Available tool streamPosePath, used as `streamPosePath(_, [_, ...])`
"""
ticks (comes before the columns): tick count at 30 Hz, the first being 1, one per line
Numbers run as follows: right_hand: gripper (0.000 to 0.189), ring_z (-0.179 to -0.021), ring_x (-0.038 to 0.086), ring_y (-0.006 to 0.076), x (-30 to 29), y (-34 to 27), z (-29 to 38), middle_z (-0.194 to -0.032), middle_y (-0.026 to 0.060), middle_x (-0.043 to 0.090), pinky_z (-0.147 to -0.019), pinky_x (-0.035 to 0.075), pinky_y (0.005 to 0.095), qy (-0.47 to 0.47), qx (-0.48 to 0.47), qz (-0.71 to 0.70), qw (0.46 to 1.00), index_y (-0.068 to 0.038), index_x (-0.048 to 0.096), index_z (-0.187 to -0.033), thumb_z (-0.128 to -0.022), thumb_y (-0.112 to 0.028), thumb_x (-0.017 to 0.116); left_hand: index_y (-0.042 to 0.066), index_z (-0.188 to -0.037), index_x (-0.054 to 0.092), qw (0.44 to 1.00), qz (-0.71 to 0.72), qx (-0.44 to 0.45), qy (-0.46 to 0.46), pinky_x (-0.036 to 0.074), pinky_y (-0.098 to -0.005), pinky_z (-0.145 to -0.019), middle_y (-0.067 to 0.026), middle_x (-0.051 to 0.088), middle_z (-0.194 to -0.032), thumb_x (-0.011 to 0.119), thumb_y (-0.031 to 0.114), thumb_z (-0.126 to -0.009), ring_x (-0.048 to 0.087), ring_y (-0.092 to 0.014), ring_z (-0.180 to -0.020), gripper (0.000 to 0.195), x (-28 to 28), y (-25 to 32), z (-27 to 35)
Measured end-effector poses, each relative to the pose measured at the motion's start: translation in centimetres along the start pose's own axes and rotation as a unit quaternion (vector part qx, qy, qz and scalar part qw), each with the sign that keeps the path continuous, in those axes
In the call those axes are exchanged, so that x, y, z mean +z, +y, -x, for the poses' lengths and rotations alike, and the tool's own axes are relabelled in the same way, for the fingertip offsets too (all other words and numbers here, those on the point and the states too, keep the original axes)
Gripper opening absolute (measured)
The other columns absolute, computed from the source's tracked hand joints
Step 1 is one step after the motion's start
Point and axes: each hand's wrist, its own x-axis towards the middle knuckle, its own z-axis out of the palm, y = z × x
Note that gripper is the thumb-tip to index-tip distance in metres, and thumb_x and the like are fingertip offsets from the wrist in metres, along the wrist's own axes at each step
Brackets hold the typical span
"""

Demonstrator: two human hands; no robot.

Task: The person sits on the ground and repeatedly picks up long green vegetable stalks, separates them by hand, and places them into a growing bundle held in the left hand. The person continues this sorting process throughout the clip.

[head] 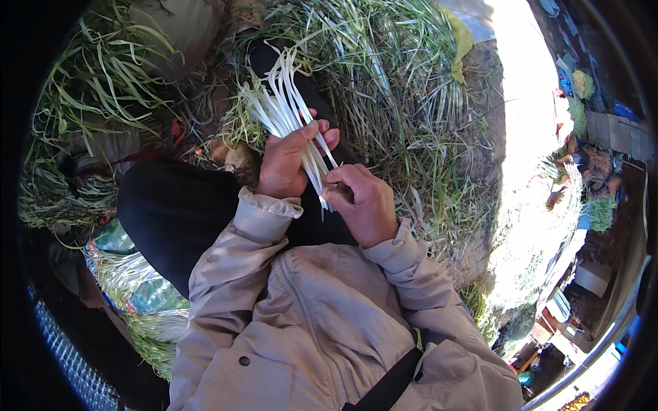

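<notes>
A bundle of pale, thin plant stalks (pixel 290 113) lies across my left hand (pixel 293 156), which is closed around its middle. The white stalk ends point down towards my lap, and the limp, yellowish ends fan out at the top. My right hand (pixel 362 200) is at the lower ends, thumb and bent fingers against them; whether it pinches a single stalk cannot be made out. Black trousers (pixel 169 216) show under and beside the hands.
Long green leaves and stalks (pixel 390 103) cover the ground ahead. More leaves (pixel 103 87) hang at the upper left. Pale stalk bundles (pixel 128 277) lie on patterned cloth at the lower left. At the far right, people (pixel 599 164) sit beyond a sunlit strip.
</notes>
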Motion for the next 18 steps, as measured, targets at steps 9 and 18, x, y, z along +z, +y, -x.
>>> streamPosePath(9, [0.018, -0.073, 0.068, 0.0314, 0.1, 0.1, -0.6, -0.081, 0.0125, 0.067, -0.064, 0.051, 0.0415, -0.042, 0.01, 0.008, 0.999, -0.007, 0.065, -0.091, -0.081, -0.018, 0.076, 0.007, -0.125, 0.058, 1.0, -0.003, 0.017, 0.016, 0.056, -0.0471, -0.097, -0.0092, 0.067, -0.099, 0.067, 0.006, -0.096, 0.069, -0.029, -0.1, 0.03, 0.1, -0.4, 0.1])
streamPosePath(18, [0.016, -0.066, 0.067, 0.0289, 0.0, 1.0, -0.9, -0.072, 0.0134, 0.066, -0.061, 0.05, 0.0393, -0.111, 0.038, -0.081, 0.99, -0.003, 0.064, -0.084, -0.084, -0.017, 0.072, 0.005, -0.129, 0.055, 0.999, -0.032, 0.016, 0.029, 0.058, -0.0456, -0.096, -0.0085, 0.067, -0.098, 0.067, 0.009, -0.097, 0.071, -0.028, -0.097, 0.035, 0.4, -0.3, 0.3])
